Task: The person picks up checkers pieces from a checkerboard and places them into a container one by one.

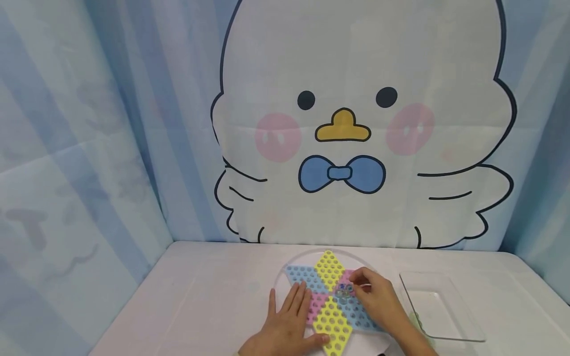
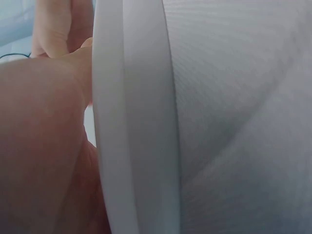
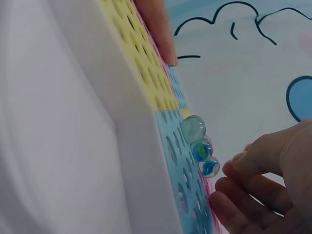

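**Marbles at the centre of the star board**

White tabletop (image 1: 213, 301) in front of you, with a cartoon duck curtain (image 1: 356, 123) hanging behind it. On that table sits a round white board (image 1: 285, 269) with a star of yellow, blue and pink holes. A small cluster of glass marbles (image 1: 344, 290) rests in holes near the middle of the star; the right wrist view shows three of them in a row, one clear and greenish, two with blue swirls.

Your right hand (image 1: 378, 299) is just beside those marbles, fingers (image 3: 253, 161) curled loosely inward with the tips close to them; whether a fingertip actually touches or pinches a marble, you cannot tell from these views.

Your left hand (image 1: 289, 321) lies flat on the board's left part, fingers straight and slightly spread over the blue and pink holes, thumb along the near yellow point.

To your right, a clear tray (image 1: 438, 306) sits on the table, near the board; something pale green shows at its near left edge, too blurred to name.
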